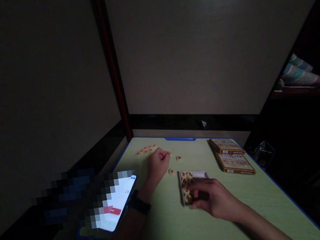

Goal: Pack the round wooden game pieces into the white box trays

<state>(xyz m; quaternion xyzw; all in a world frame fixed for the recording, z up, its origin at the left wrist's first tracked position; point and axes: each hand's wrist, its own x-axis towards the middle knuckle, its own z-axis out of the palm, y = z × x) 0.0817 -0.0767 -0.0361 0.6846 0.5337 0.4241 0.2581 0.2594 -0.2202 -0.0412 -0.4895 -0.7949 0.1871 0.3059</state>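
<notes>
My left hand (158, 163), with a dark band on its wrist, is curled into a fist on the table. Whatever is in it, if anything, is hidden. Against its knuckles shows a round xiangqi piece (168, 153). Two loose pieces with dark characters, a far one (179, 158) and a nearer one (171, 171), lie to its right. My right hand (217, 199) reaches over a shallow white-rimmed box (201, 173), thumb and forefinger apart at the round pieces inside. Several pieces (189, 174) fill the box's left side; my hand covers part of the rest.
Several red-marked pieces (145, 150) are grouped at the table's far left. A lit phone (121, 202) lies by the left edge. Two printed flat boxes, a farther one (226, 145) and a nearer one (235, 162), lie right. The green table (170, 226) has a blue rim, with walls behind.
</notes>
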